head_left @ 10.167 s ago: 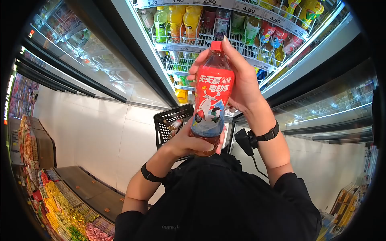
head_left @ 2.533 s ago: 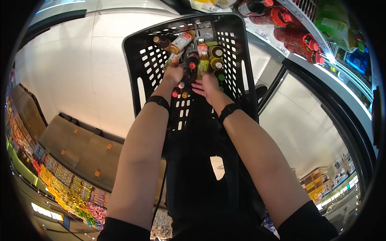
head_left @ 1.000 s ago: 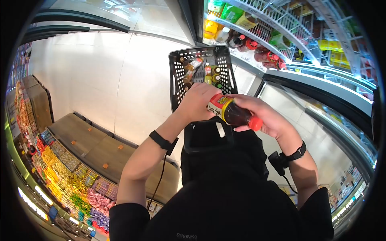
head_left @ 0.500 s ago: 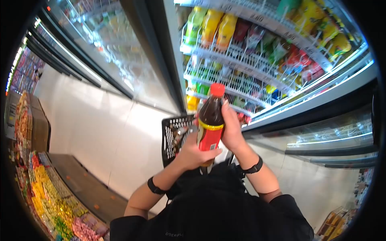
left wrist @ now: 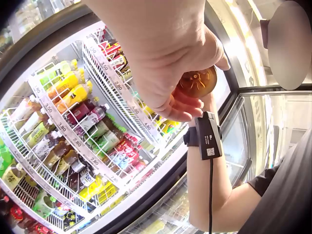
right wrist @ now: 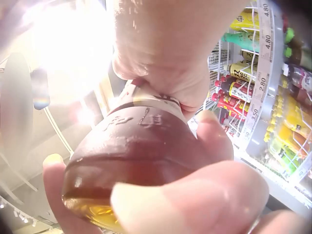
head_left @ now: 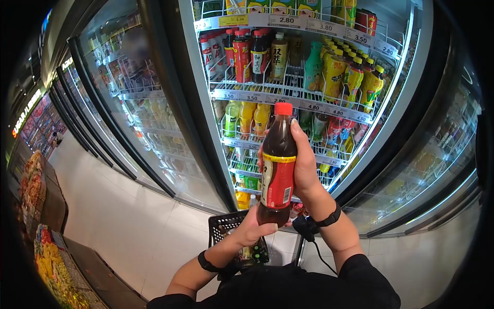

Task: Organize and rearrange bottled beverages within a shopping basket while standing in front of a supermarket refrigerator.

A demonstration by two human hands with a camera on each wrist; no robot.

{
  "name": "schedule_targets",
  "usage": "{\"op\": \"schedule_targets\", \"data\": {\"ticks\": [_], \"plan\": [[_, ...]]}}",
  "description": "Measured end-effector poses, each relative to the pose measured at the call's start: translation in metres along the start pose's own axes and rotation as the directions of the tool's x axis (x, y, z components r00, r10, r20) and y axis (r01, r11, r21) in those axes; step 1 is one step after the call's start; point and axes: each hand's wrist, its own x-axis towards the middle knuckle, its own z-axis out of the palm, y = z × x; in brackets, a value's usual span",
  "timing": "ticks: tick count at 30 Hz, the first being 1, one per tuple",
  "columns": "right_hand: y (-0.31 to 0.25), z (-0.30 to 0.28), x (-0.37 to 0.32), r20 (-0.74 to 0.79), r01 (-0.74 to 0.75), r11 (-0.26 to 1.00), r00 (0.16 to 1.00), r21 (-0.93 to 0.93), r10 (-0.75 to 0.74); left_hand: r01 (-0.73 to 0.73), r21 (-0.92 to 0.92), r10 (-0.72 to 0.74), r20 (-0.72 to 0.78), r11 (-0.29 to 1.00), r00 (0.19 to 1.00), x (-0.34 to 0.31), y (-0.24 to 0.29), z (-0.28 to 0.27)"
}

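A plastic drink bottle (head_left: 278,177) with a red cap, dark liquid and a red, cream and yellow label stands upright before the open fridge. My left hand (head_left: 250,230) grips it around the bottom, thumb across the front. Higher up, my right hand (head_left: 304,167) holds the right side, its thumb pointing up near the neck and its fingers mostly hidden behind. In the left wrist view the amber base (left wrist: 197,84) shows past my left hand (left wrist: 165,63). The right wrist view looks along the bottle (right wrist: 141,141), with left-hand fingers (right wrist: 195,200) curled round the base.
A black shopping basket (head_left: 212,238) with several bottles stands below my hands. Fridge shelves (head_left: 288,100) with price strips and rows of drinks are ahead. Glass doors (head_left: 170,129) flank the opening. Snack displays (head_left: 56,268) stand at the left.
The bottle was tilted over the basket a second ago, cap to the lower right; it is now upright before the fridge in both hands. The head view has lifted toward the shelves.
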Motion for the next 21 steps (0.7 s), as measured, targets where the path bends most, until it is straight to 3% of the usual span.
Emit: {"op": "schedule_targets", "data": {"ticks": [1, 6, 11, 13, 14, 16, 17, 18, 20, 21], "plan": [[-0.006, 0.004, 0.007, 0.010, 0.007, 1.000, 1.000, -0.003, -0.007, -0.043, 0.012, 0.043, 0.040, 0.999, 0.998, 0.010, 0.009, -0.002], [-0.024, 0.017, 0.023, 0.059, 0.102, 0.991, 0.993, -0.087, -0.097, -0.085, 0.203, 0.110, -0.115, 0.975, 0.987, 0.022, 0.038, 0.006], [-0.040, 0.030, 0.028, 0.173, 0.154, 0.983, 0.976, -0.103, -0.134, -0.067, 0.268, 0.102, -0.118, 0.961, 0.988, 0.018, 0.066, 0.016], [-0.052, 0.034, 0.025, 0.222, 0.199, 0.968, 0.961, -0.151, -0.163, -0.216, 0.254, 0.256, -0.134, 0.943, 0.957, 0.015, 0.071, 0.022], [-0.058, 0.034, 0.025, 0.225, 0.207, 0.967, 0.959, -0.151, -0.170, -0.221, 0.259, 0.260, -0.128, 0.940, 0.957, 0.015, 0.072, 0.032], [-0.068, 0.030, 0.028, 0.233, 0.380, 0.875, 0.919, -0.301, -0.319, -0.328, 0.517, 0.527, -0.303, 0.791, 0.794, 0.018, 0.069, 0.050], [-0.073, 0.029, 0.027, 0.232, 0.364, 0.886, 0.924, -0.286, -0.305, -0.266, 0.662, 0.561, -0.283, 0.701, 0.778, 0.018, 0.073, 0.048], [-0.075, 0.034, 0.023, 0.238, 0.360, 0.888, 0.924, -0.286, -0.298, -0.265, 0.661, 0.564, -0.290, 0.702, 0.773, 0.018, 0.075, 0.050], [-0.077, 0.043, 0.015, 0.220, 0.411, 0.745, 0.911, -0.526, -0.347, -0.078, 0.638, 0.448, -0.443, 0.766, 0.777, 0.018, 0.078, 0.056], [-0.071, 0.044, 0.021, 0.231, 0.438, 0.729, 0.899, -0.526, -0.373, -0.075, 0.719, 0.486, -0.385, 0.691, 0.785, 0.020, 0.073, 0.051]]}}
